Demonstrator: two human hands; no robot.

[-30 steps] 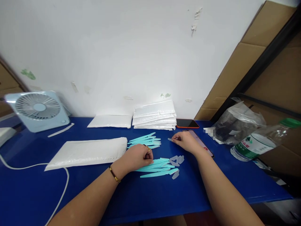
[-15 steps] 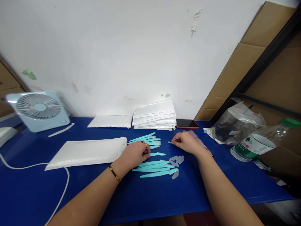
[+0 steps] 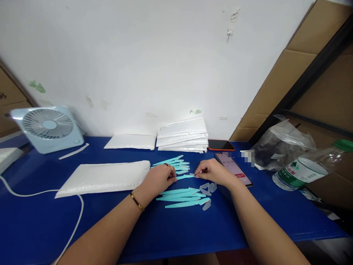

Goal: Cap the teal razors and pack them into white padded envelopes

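Note:
My left hand [image 3: 159,179] is closed on the handle of a teal eyebrow razor [image 3: 183,177], whose blade end points right. Pinched in my right hand [image 3: 211,171] is a small clear blade cap [image 3: 192,175], right at the tip of that razor. Whether the cap is on the blade or only touching it, I cannot tell. Beyond my left hand lies a bunch of teal razors [image 3: 176,161]. Nearer to me, several more razors [image 3: 179,198] lie side by side, and loose clear caps [image 3: 212,187] sit by their blade ends.
A padded white mailer [image 3: 102,176] lies left of my hands. Stacked white mailers [image 3: 182,136] stand by the wall, with a dark phone [image 3: 221,145] beside them. To the right are a lit phone [image 3: 237,171] and a water bottle [image 3: 300,171]; a fan [image 3: 49,127] stands far left.
My right hand has moved left with the clear cap, up to the razor's blade end. The razor in my left hand has shifted slightly away from me.

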